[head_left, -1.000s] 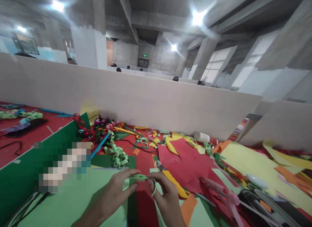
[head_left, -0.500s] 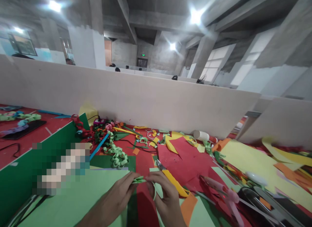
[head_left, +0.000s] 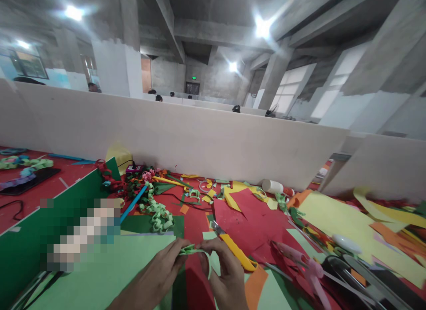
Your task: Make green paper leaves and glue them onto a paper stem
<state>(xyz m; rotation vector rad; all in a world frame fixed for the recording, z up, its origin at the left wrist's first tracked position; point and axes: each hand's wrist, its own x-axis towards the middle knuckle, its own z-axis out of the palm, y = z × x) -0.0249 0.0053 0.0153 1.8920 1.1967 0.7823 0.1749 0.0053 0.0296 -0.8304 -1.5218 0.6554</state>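
Observation:
Between my hands is a light green paper strip [head_left: 191, 251], folded small at its left end and curving down in a loop on the right. My left hand [head_left: 166, 261] pinches the folded end. The fingers of my right hand [head_left: 226, 265] are closed on the strip's other part, and the loop bends beside the thumb. Just beyond my right hand a yellow utility knife [head_left: 234, 248] lies with its blade showing. Light green paper sheets [head_left: 100, 270] spread under and beside my left forearm. An orange paper piece [head_left: 257, 285] is right of my right hand.
A green paper chain [head_left: 161, 216] and paper flowers [head_left: 147, 176] lie ahead. A pink glue gun [head_left: 309, 268] and a black stapler [head_left: 359, 279] are at right. Red paper [head_left: 246, 216] covers the middle. A white partition [head_left: 199, 137] stands behind, a green board [head_left: 73, 203] at left.
My hands have come slightly closer together, and more of the green strip now shows arching between them. The view has shifted a little; the things on the table stay put.

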